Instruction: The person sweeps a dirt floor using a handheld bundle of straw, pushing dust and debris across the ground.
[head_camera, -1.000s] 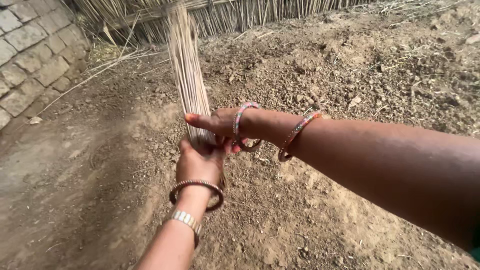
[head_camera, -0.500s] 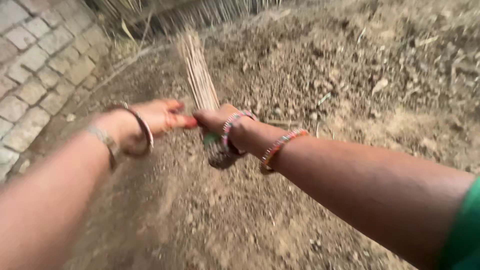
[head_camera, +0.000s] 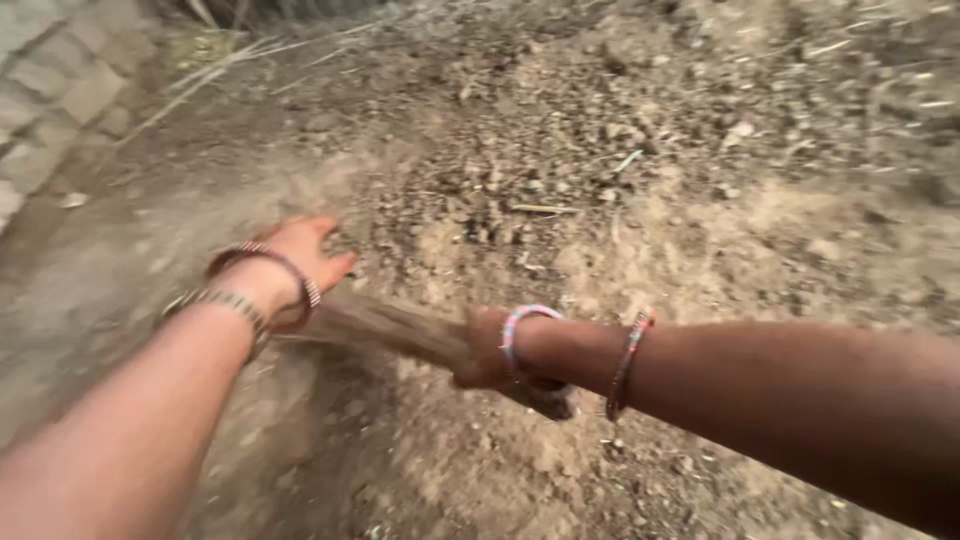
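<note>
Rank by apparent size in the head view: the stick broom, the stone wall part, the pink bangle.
1. stick broom, blurred by motion
2. stone wall, only a corner in frame
3. pink bangle, nearer the camera, so unsure

The broom has swung down leftward; left hand released it.

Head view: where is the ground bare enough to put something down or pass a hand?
Smoother packed dirt lies beside the stone wall, left of the left hand. Fine loose soil lies below the right hand, which grips the blurred broom. Clods and straw crowd the far ground past both hands.
</note>
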